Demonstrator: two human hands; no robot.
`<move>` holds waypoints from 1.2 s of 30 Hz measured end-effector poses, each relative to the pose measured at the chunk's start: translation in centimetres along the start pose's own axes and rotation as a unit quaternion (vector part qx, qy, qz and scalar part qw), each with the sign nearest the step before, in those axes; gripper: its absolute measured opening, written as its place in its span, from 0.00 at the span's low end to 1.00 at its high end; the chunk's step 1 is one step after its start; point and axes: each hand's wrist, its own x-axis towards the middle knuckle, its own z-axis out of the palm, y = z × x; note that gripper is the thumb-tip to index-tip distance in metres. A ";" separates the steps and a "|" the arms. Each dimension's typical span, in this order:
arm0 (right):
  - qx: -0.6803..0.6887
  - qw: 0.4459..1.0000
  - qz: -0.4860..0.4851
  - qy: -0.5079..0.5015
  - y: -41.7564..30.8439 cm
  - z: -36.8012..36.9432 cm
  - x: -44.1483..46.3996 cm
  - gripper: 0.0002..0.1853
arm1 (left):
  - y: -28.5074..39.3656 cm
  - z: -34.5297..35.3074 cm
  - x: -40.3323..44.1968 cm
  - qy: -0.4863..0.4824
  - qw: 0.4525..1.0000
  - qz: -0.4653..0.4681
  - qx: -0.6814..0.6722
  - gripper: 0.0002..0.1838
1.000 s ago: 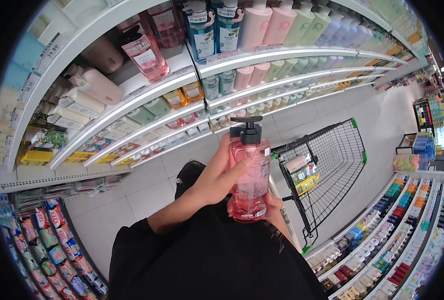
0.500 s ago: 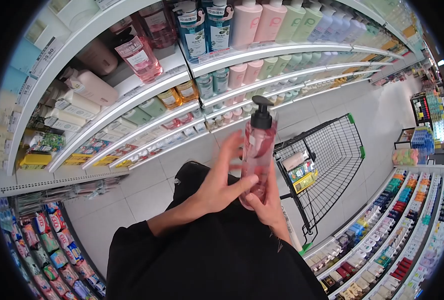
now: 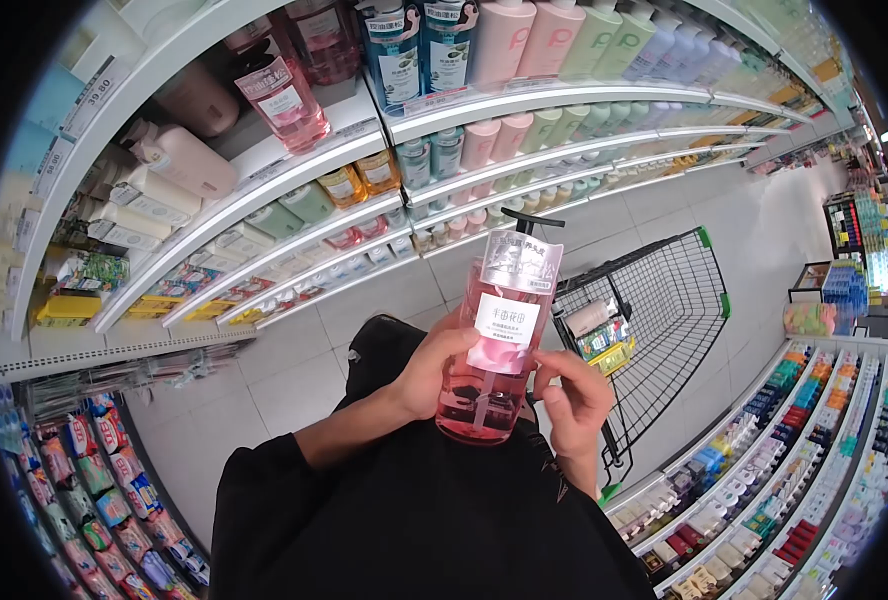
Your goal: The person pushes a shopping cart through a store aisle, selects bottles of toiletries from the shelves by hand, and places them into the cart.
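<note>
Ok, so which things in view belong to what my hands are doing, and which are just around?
In use:
- pink pump bottle
- left hand, gripping it
- right hand, close at its side

Apparently just around:
- shopping cart
- yellow package in the cart
- blue bottles on the shelf

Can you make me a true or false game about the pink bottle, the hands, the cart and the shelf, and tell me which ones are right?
1. The left hand holds the pink bottle. True.
2. The bottle's white label is turned away from the camera. False: the label faces the camera.
3. The bottle has a black pump on top. True.
4. The right hand is inside the cart. False: it is raised beside the pink bottle.
5. A yellow pack is in the cart. True.
6. The blue bottles are on the floor. False: they stand on a shelf.
</note>
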 end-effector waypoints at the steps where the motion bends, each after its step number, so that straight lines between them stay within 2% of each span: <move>1: -0.050 0.998 0.002 -0.024 -0.3 0.1 0.1 0.19 | 0.0 0.0 0.0 0.005 1.000 -0.001 0.000 0.33; 5: -0.112 0.990 0.052 -0.064 -0.9 0.7 -0.1 0.22 | 0.1 -0.4 0.0 0.007 1.000 0.003 -0.011 0.33; 17: -0.094 0.991 0.069 -0.066 -0.4 1.0 0.4 0.22 | 0.5 -0.9 -0.2 -0.003 1.000 0.023 -0.016 0.33; 22: -0.094 0.991 0.071 -0.069 -0.2 1.4 0.6 0.22 | 0.1 -1.7 -0.3 -0.023 0.997 0.064 -0.037 0.34; 36: -0.081 0.990 0.089 -0.071 0.1 3.8 1.4 0.22 | 1.9 -3.2 -1.3 0.016 0.998 0.048 -0.028 0.35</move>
